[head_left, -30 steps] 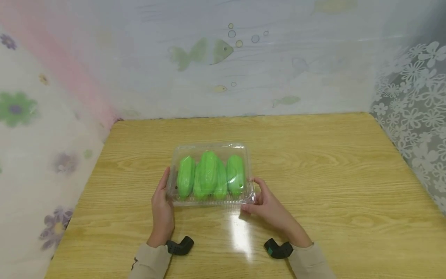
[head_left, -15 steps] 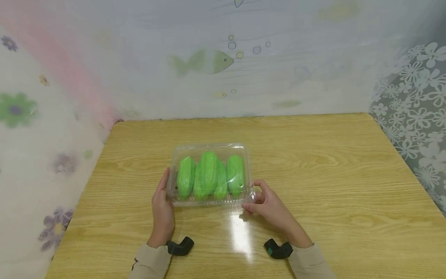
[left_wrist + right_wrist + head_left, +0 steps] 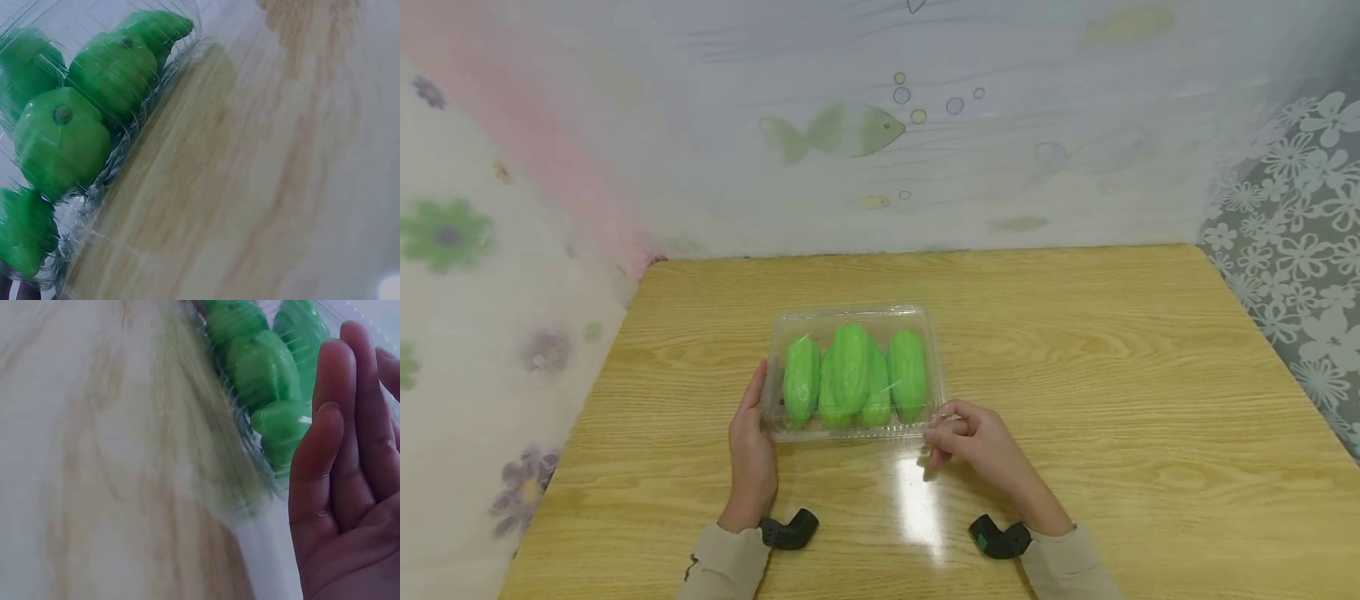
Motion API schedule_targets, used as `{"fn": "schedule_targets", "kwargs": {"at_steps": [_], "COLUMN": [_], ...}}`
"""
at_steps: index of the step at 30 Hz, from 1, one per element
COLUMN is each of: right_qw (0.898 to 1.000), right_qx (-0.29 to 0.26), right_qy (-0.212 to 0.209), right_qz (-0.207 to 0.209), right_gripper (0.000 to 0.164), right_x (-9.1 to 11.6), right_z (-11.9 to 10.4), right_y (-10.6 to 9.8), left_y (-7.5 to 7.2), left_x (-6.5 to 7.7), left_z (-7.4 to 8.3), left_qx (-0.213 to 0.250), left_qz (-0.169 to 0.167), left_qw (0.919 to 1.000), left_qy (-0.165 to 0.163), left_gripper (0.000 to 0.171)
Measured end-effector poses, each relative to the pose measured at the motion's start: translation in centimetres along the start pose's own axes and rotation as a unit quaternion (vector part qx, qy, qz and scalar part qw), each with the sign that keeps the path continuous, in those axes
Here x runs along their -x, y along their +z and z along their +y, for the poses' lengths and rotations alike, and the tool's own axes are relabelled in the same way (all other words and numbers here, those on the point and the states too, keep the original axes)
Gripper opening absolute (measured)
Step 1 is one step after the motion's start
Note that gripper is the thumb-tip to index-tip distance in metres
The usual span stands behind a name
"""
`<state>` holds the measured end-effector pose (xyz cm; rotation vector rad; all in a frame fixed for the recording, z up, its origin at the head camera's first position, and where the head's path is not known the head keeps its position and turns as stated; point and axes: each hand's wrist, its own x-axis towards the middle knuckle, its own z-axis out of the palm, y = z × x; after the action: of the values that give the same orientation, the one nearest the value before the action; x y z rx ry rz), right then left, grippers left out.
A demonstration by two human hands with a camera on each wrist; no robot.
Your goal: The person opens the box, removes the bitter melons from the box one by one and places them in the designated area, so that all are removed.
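Note:
A clear plastic clamshell box (image 3: 852, 434) sits on the table with its lid down. Inside lie several bright green, ridged, oblong fruits or vegetables (image 3: 852, 367); in the left wrist view one green piece (image 3: 59, 150) shows a round stem end. My left hand (image 3: 752, 462) lies along the box's left side with its fingers straight against it. At the front right corner, my right hand (image 3: 988, 446) pinches the box's rim between thumb and index finger. The other fingers (image 3: 337, 381) of that hand stand extended beside the box in the right wrist view.
The box stands near the middle of a wood-grain table (image 3: 1112, 375). A wall (image 3: 850, 183) painted with fish meets its far edge, a flowered wall (image 3: 490, 333) its left. Black wrist cameras (image 3: 788, 529) sit at both sleeves.
My right hand has shifted slightly, its thumb and index finger coming together at the rim while the other fingers straightened downward. The left hand and the box have barely moved.

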<state>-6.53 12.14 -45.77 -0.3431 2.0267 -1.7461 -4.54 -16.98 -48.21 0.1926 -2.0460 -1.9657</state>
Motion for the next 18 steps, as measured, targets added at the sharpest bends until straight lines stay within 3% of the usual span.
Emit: {"fn": "schedule_targets", "kwargs": {"at_steps": [6, 11, 15, 18], "right_qw": [1.000, 0.999, 0.999, 0.998], "right_qx": [-0.009, -0.001, 0.015, 0.026], "right_qy": [-0.007, -0.022, -0.041, -0.050], "right_qz": [-0.018, -0.030, -0.015, 0.008], "right_gripper": [0.028, 0.021, 0.015, 0.020], "right_x": [-0.01, 0.15, 0.18, 0.16], "right_z": [0.47, 0.41, 0.38, 0.30], "right_y": [-0.25, -0.43, -0.50, -0.40], "left_y": [0.01, -0.07, -0.11, -0.11], "left_x": [0.07, 0.12, 0.16, 0.23], "left_z": [0.10, 0.22, 0.23, 0.34], "left_qx": [0.009, 0.006, -0.002, -0.006], "left_qz": [0.002, 0.003, 0.003, 0.005], "left_qw": [1.0000, 1.0000, 0.9999, 0.9998], "left_qy": [0.001, -0.003, -0.011, -0.018], "left_gripper": [0.049, 0.049, 0.052, 0.056]}}
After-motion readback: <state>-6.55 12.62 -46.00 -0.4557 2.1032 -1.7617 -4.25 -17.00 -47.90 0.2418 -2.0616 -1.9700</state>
